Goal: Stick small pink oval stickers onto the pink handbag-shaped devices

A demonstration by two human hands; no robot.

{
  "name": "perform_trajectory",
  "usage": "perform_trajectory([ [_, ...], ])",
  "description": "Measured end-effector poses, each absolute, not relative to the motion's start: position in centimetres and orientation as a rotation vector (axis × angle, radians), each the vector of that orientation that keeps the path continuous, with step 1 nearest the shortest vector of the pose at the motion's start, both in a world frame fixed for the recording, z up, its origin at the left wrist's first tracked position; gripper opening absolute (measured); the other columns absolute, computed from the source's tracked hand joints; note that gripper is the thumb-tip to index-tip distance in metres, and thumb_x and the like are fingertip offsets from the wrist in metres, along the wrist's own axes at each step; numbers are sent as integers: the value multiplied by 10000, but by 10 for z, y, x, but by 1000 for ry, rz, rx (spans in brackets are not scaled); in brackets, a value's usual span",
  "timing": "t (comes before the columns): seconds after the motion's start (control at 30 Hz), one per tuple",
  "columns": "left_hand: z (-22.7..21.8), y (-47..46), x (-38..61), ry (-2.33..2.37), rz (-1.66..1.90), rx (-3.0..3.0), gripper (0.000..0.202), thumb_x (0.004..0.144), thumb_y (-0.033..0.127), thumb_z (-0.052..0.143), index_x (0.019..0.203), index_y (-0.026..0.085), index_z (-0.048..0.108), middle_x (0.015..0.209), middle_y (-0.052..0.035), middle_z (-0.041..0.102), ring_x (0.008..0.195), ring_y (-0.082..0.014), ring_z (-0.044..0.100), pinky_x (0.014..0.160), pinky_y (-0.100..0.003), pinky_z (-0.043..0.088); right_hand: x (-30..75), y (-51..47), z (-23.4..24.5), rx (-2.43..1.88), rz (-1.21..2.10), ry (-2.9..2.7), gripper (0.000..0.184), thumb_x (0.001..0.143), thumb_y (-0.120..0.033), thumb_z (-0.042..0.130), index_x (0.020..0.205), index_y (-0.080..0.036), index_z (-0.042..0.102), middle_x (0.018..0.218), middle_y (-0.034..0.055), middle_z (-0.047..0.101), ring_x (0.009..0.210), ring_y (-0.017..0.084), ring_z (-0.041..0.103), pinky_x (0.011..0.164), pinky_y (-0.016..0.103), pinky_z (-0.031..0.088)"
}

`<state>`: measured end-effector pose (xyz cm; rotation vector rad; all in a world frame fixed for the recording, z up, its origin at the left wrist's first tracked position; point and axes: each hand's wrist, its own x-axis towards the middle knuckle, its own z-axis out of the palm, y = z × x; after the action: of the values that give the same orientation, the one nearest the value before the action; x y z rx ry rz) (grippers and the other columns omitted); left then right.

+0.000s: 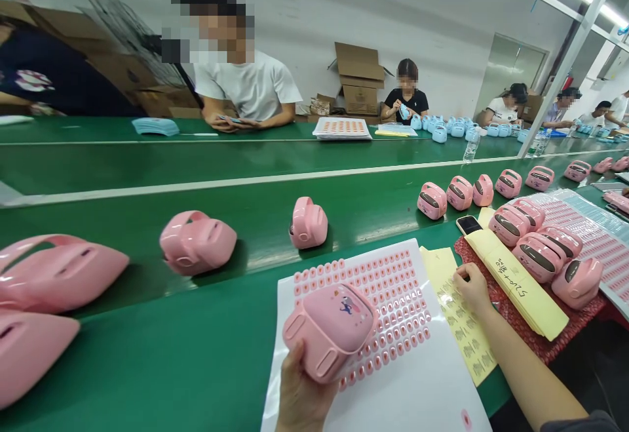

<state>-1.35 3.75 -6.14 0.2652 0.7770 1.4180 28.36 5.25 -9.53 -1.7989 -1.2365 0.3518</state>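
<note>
My left hand [305,396] grips a pink plastic device [334,327] from below. The device has rounded corners and a small cartoon print on the side turned up. Beneath it lies a white sheet [393,389] bearing rows of small pink oval stickers [400,291]. My right hand [472,286] is closed, thumb and fingers pinched together, over a yellow sheet of printed labels [464,327]. Whatever is between those fingertips is too small to make out. A folded yellow paper bundle [515,284] with handwriting lies just right of that hand.
Pink handled devices stand along the green belt [265,274], with several [543,258] grouped on red bubble wrap [550,350] at right. A phone [468,225] lies near the bundle. Across the belt, people sit by light-blue devices [457,128], a bottle [471,145] and sheet stacks [343,128].
</note>
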Motion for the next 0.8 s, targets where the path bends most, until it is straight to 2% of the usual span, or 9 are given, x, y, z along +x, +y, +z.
perform_trajectory([
  [0.3,-60,36,-12,760,1439,293,654,530,398,769,1150,290,594,929,-4,742,786,-266,687,762,-409,556,280,54,-99,-1738,364,-1185,126,649,-281,519,547,-212,544,744,44,537,689,205,521,689,338,412],
  [0.53,-47,35,-9,818,1439,380,705,453,399,826,1113,273,611,879,0,740,776,-249,683,724,-349,567,282,49,-89,-1563,535,-1105,107,589,-284,563,520,-210,530,714,29,543,736,204,527,695,317,399],
  [0.73,-15,25,11,965,1446,342,716,375,508,823,1009,234,635,778,0,703,802,-267,656,675,-342,559,278,48,-70,-1374,697,-915,190,618,-384,538,546,-216,488,618,-12,498,607,154,463,615,291,381],
  [0.8,-9,22,19,1001,1438,307,705,359,529,818,963,215,636,770,-2,681,814,-263,638,684,-343,547,264,47,-55,-1341,756,-872,195,637,-396,546,576,-213,520,624,-11,505,598,147,455,599,282,371],
])
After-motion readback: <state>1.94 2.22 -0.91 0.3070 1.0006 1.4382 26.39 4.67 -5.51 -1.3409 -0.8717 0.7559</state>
